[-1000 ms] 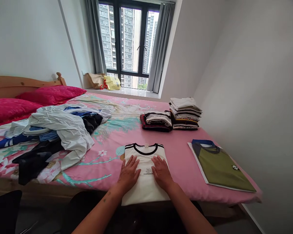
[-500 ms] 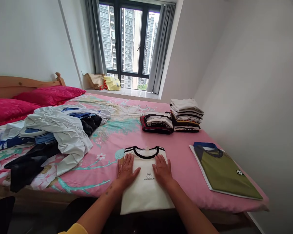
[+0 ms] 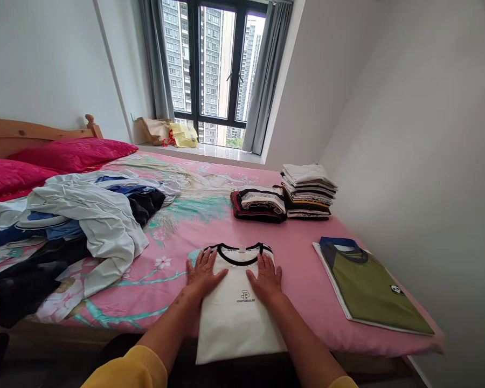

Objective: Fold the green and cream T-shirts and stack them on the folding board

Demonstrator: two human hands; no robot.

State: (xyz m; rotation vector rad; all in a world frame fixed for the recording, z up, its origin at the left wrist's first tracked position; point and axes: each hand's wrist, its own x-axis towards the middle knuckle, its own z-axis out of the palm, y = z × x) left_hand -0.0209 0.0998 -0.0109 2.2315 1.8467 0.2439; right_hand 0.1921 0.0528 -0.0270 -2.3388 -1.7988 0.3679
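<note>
A white T-shirt (image 3: 239, 323) with a black collar and a small dark chest print lies folded at the bed's front edge, its neckline facing away from me. My left hand (image 3: 205, 275) rests flat on its left shoulder, fingers spread. On the opposite shoulder lies my right hand (image 3: 265, 276), palm down with the fingers extended. Neither hand grips the fabric. The shirt's lower end reaches over the edge of the bed.
To the right lies a folded olive-green shirt (image 3: 372, 283) with a panda patch. Beyond stand a low folded pile (image 3: 259, 203) and a taller clothes stack (image 3: 309, 191). A loose heap of clothes (image 3: 101, 215) covers the left, near red pillows (image 3: 76, 153).
My left hand has shifted slightly left and up across the shirt's shoulder. The right hand stays on its side. The view has tilted and moved a little.
</note>
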